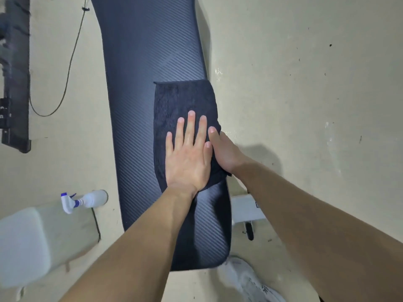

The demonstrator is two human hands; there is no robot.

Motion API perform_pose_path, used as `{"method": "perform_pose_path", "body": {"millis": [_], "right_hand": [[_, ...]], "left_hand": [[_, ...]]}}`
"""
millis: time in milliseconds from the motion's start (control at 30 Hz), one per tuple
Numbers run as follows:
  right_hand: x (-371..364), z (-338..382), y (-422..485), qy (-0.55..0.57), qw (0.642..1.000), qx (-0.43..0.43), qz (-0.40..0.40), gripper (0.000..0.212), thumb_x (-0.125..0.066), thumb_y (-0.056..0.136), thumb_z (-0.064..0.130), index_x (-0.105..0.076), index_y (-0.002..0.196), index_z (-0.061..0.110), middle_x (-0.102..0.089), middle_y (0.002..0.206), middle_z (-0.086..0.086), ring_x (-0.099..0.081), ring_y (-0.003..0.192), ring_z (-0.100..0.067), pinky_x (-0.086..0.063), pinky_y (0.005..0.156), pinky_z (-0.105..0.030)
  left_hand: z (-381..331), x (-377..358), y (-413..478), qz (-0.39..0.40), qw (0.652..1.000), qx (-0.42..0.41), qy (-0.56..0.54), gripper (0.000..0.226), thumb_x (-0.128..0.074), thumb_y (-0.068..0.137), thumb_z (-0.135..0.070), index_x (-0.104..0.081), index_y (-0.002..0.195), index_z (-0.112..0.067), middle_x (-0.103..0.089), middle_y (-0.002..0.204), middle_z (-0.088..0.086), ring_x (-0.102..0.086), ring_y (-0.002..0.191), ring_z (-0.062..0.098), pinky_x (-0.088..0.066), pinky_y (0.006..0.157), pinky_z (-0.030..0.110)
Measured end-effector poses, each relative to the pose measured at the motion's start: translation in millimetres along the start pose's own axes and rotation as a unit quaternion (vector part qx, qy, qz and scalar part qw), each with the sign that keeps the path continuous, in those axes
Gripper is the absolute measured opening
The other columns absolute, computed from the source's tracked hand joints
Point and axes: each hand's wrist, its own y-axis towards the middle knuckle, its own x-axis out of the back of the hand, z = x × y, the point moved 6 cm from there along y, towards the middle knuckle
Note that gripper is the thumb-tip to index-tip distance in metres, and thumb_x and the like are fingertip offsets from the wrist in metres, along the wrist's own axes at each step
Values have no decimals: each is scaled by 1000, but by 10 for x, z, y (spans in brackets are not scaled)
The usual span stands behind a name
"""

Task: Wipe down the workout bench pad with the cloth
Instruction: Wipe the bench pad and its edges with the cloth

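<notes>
The long black bench pad point(139, 88) with a ribbed carbon-weave surface runs from top centre down to the bottom. A dark folded cloth point(183, 99) lies flat on its right half, its right edge draped over the pad's side. My left hand point(187, 158) presses flat on the cloth with fingers spread. My right hand point(224, 153) is at the pad's right edge, its fingers wrapped around the hanging part of the cloth, thumb on top.
A clear spray bottle point(87, 200) with a white and blue trigger lies on the pale floor to the left, beside a white padded object point(24, 243). A black frame point(15, 79) and thin cord point(67, 77) are at far left. A white bench foot point(246, 210) and white shoe point(248, 280) lie lower right.
</notes>
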Motion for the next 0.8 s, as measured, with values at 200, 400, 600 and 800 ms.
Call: {"method": "perform_pose_path", "body": {"millis": [200,400,600,800], "right_hand": [[-216,-563,-821,31,998,-52,-4,58,-26,106,46,-36,149,9,-51,141,-3,-47,127,-15,-28,98,-25],[-482,-1130,-1416,47,997,-63,8,67,-24,101,59,-41,139,6,-52,137,2,-50,126,-16,-36,108,-35],[-516,-1221,-1499,117,989,-93,-1,61,-24,106,50,-22,157,15,-39,156,-2,-38,143,-20,-28,112,-29],[-357,-890,-996,135,989,-10,-56,43,-30,108,37,-55,137,17,-63,121,12,-58,106,7,-40,86,-3]], "left_hand": [[-142,-295,-971,17,999,22,17,60,-14,103,-37,1,160,-24,8,169,2,2,156,26,-14,123,52],[-250,-521,-1702,33,999,37,22,60,-13,103,-36,4,159,-26,8,169,1,2,156,26,-15,123,52],[-251,-501,-1819,38,999,17,18,57,-10,105,-39,9,158,-31,12,168,-2,5,155,24,-13,123,51],[-41,-322,-1150,34,997,-53,33,58,-12,104,-42,1,160,-31,8,169,-4,3,155,23,-11,123,50]]}}
